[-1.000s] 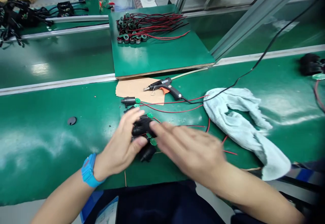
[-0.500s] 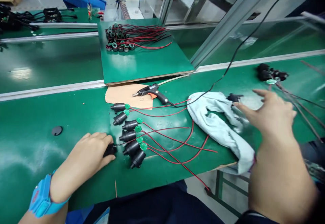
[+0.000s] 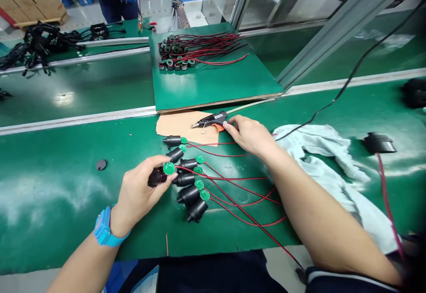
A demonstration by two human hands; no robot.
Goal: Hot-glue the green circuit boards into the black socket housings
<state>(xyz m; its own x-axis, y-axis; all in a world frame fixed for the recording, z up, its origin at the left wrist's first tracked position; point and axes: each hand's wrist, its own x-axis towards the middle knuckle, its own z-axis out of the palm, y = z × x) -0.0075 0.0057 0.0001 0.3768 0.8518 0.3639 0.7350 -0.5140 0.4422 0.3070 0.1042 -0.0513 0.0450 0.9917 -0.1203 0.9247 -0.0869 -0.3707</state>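
My left hand [image 3: 141, 184] is closed around a black cylindrical housing, raised above the bench, with a green disc [image 3: 168, 168] on its end facing me and red wire running right. My right hand [image 3: 249, 135] grips the black hot glue gun [image 3: 214, 119] at its handle, near the orange trigger; the handle is mostly covered by the hand. The gun's nozzle points left over a piece of tan cardboard [image 3: 169, 126]. Between my hands lie several similar black housings [image 3: 196, 209] with green discs and red wires.
A raised green board [image 3: 213, 82] at the back carries a pile of small round parts [image 3: 176, 64] with red and black wires. A pale cloth [image 3: 333, 186] lies beside my right forearm, near another black part [image 3: 380, 143]. A small black disc [image 3: 101, 165] lies at left.
My right hand has come left from over the right side of the bench to the glue gun. My left hand has lifted its housing and turned the green disc into view.
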